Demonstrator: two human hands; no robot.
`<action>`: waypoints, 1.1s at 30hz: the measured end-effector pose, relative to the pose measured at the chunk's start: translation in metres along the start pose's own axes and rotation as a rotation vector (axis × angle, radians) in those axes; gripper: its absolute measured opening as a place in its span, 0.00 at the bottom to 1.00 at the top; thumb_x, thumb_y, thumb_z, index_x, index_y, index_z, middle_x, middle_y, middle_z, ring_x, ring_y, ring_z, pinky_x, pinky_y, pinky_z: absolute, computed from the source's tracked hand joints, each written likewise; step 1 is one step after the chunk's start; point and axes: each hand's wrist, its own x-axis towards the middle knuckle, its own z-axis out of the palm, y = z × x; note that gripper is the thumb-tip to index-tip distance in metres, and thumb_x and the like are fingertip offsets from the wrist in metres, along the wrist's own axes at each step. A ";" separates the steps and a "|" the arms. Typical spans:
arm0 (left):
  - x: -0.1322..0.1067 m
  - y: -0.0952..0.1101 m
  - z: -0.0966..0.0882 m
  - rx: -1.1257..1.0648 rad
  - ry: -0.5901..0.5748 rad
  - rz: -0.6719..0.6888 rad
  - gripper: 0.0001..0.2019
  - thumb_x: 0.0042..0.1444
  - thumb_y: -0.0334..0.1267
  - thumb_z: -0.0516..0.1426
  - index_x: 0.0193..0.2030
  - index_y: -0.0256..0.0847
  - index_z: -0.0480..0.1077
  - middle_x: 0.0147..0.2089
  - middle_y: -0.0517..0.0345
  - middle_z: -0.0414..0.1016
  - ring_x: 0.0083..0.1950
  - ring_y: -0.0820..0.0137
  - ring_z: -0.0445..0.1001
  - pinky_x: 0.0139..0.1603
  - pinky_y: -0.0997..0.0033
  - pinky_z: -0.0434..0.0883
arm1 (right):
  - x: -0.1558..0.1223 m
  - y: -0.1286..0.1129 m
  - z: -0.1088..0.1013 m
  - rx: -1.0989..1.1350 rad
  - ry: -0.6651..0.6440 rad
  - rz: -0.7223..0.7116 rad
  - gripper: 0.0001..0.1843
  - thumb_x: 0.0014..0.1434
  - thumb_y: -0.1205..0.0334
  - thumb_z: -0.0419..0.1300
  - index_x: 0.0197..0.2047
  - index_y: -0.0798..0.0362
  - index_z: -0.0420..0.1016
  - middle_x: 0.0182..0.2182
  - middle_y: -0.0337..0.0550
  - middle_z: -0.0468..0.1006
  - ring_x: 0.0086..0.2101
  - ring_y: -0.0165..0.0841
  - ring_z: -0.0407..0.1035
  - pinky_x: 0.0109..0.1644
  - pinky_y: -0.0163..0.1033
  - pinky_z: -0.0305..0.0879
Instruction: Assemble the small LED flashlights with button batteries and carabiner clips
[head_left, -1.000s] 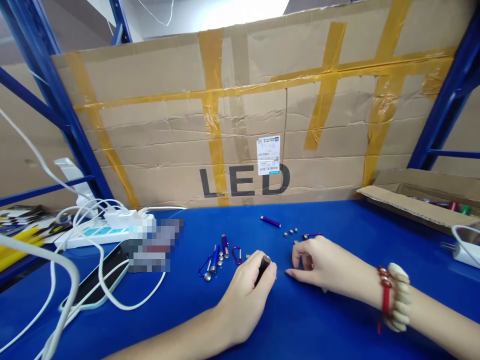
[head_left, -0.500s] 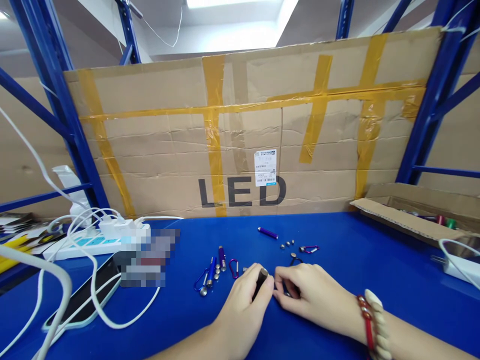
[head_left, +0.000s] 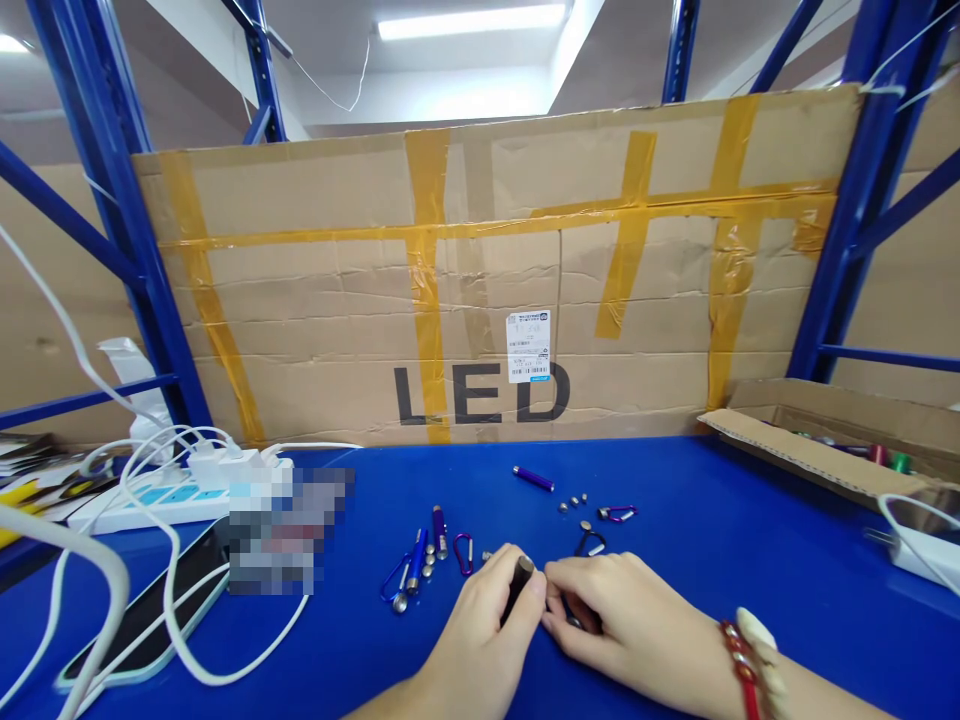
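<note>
My left hand (head_left: pixel 480 640) is closed around a small dark flashlight tube (head_left: pixel 519 586), held upright on the blue table (head_left: pixel 750 560). My right hand (head_left: pixel 622 625) is pinched right beside the tube's top end, fingertips touching it; what they pinch is hidden. Just beyond the hands lie a purple tube (head_left: pixel 533 479), three small metal caps (head_left: pixel 574 501), a purple carabiner clip (head_left: pixel 618 514), a dark clip with a cap (head_left: pixel 590 541), and a cluster of blue and purple flashlight parts (head_left: pixel 424 555). A red and bead bracelet sits on my right wrist.
A taped cardboard sheet marked LED (head_left: pixel 480 300) stands behind the table. A white power strip with plugs and cables (head_left: pixel 172 485) and a phone (head_left: pixel 142 620) lie at left. An open cardboard box (head_left: pixel 832 440) with coloured parts sits at right, a white charger (head_left: pixel 919 545) near it.
My right hand has moved left from the loose parts to meet the tube's end held by my left hand. The camera has tilted up, so the hands sit lower.
</note>
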 end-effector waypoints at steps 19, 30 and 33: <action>0.002 -0.002 0.000 0.001 0.011 0.001 0.14 0.60 0.46 0.41 0.28 0.41 0.57 0.32 0.57 0.61 0.37 0.66 0.63 0.41 0.65 0.61 | 0.003 0.014 0.007 0.108 0.019 -0.086 0.11 0.54 0.53 0.62 0.33 0.53 0.71 0.29 0.36 0.71 0.27 0.27 0.66 0.31 0.30 0.59; 0.000 0.005 -0.001 -0.003 0.003 -0.021 0.14 0.60 0.45 0.41 0.27 0.41 0.56 0.31 0.59 0.59 0.36 0.68 0.61 0.40 0.68 0.59 | 0.002 0.012 0.001 0.115 0.057 0.077 0.13 0.51 0.53 0.64 0.37 0.50 0.72 0.32 0.38 0.74 0.33 0.31 0.68 0.36 0.33 0.61; 0.000 0.004 -0.001 0.000 0.003 -0.027 0.14 0.60 0.44 0.42 0.27 0.41 0.56 0.31 0.60 0.60 0.36 0.68 0.61 0.40 0.68 0.59 | 0.002 0.011 0.000 0.119 0.041 0.097 0.11 0.52 0.53 0.63 0.35 0.50 0.73 0.29 0.36 0.74 0.30 0.30 0.68 0.33 0.32 0.59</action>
